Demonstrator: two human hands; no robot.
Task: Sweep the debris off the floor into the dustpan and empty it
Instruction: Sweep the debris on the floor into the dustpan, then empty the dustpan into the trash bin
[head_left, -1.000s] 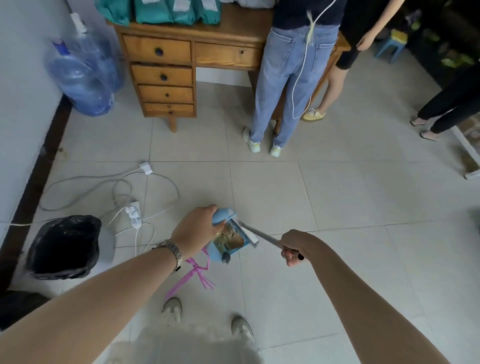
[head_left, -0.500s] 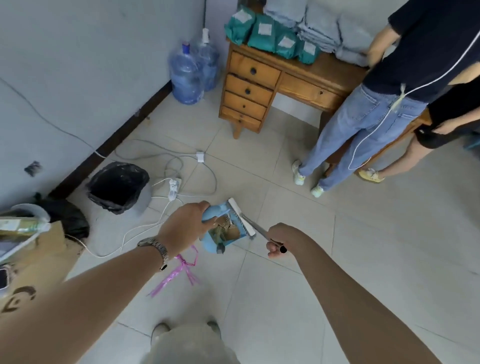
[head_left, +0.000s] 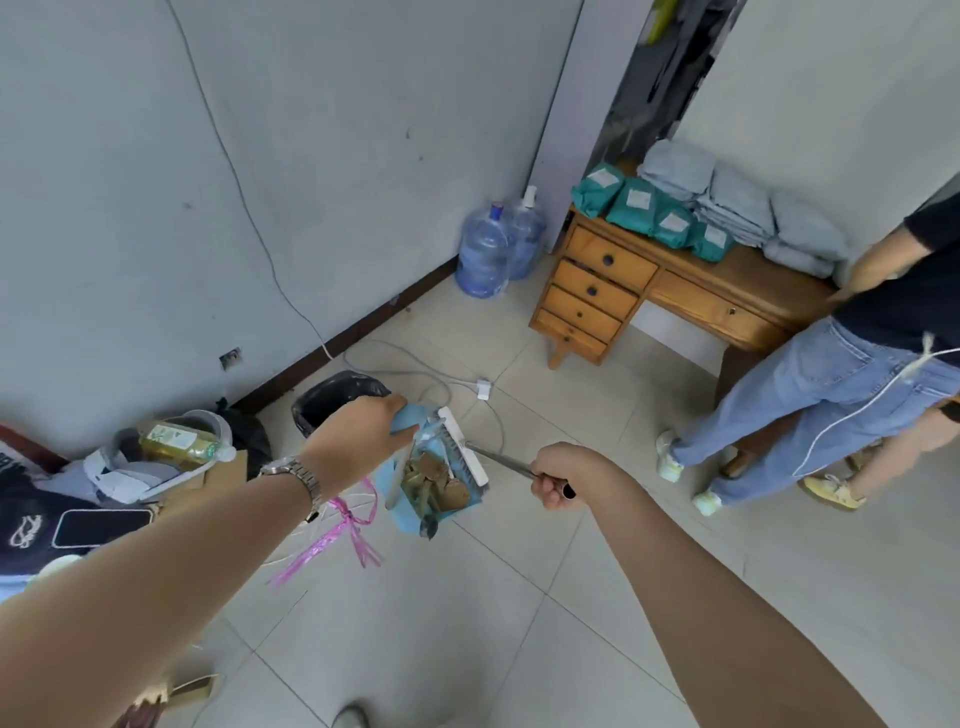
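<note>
Two water jugs (head_left: 491, 249) are set on the floor against the wall, beside a wooden desk (head_left: 670, 291) stacked with teal packages (head_left: 649, 213). White cables (head_left: 415, 374) are strewn nearby.

Both arms reach forward — left hand (head_left: 358, 441) and right hand (head_left: 563, 475) with fingers clenched.
</note>
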